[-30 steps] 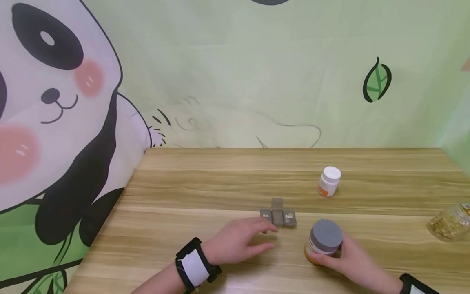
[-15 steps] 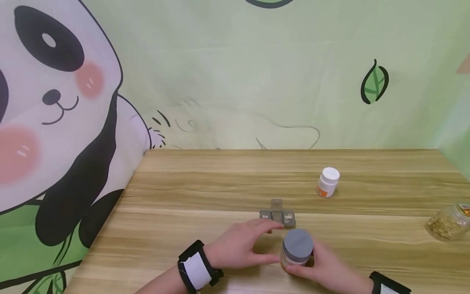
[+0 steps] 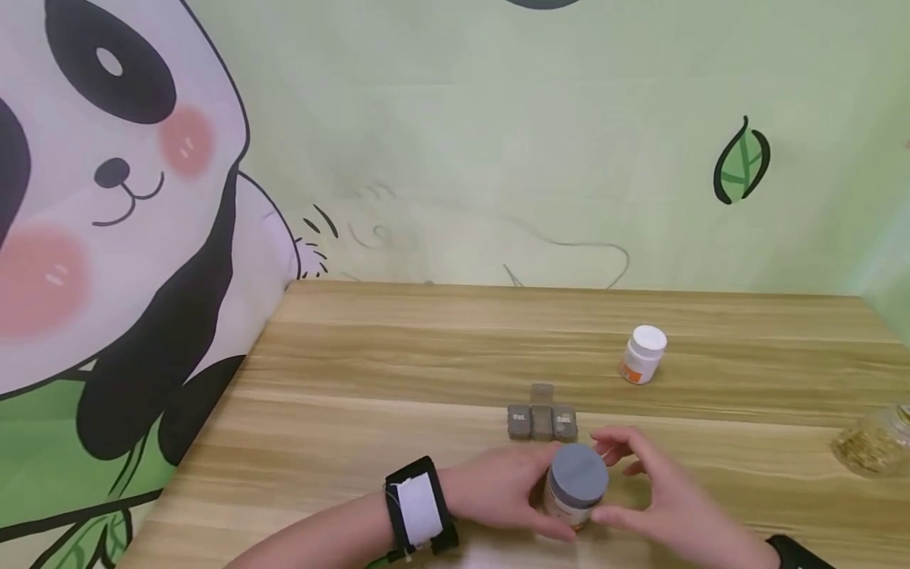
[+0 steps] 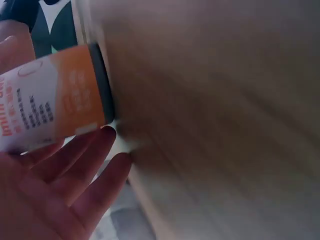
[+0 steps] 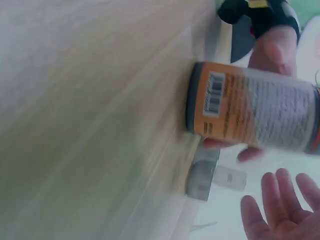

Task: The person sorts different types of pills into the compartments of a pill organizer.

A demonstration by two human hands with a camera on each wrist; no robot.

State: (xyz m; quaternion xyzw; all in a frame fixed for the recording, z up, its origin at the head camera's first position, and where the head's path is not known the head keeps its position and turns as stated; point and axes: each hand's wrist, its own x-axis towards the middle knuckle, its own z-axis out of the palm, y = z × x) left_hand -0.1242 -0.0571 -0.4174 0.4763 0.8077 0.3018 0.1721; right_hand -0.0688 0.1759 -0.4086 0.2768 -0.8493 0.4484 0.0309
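Presently: one grey-lidded jar (image 3: 578, 482), orange and white label, upright near the front of the table (image 3: 398, 348); base on the wood or just above it, cannot tell which.

Left hand (image 3: 498, 486): grasping the jar, thumb on the near side, fingers round the far side; firmness cannot be told.
Right hand (image 3: 661, 490): holding nothing, fingers spread and clear of the jar; thumb tip at its side, contact uncertain.

Hazards.
(a) Slip or tilt of the jar, if the left hand's hold is loose while the right fingers are off it.
(b) Nudge to the pill organiser (image 3: 542, 424), just behind the jar, raised lid (image 3: 543, 393) at its middle compartment; cause, a backward drift of jar or knuckles.
(c) White bottle (image 3: 643, 356), farther back, and glass jar (image 3: 870, 446), far right: little risk, both well apart from the hands.

Differences from half a second earlier: the right hand then gripped the jar, the left hand waiting alongside; the hold is now the left's. Left fingers, then overlapping the organiser's front edge in the head view, now leave it uncovered.
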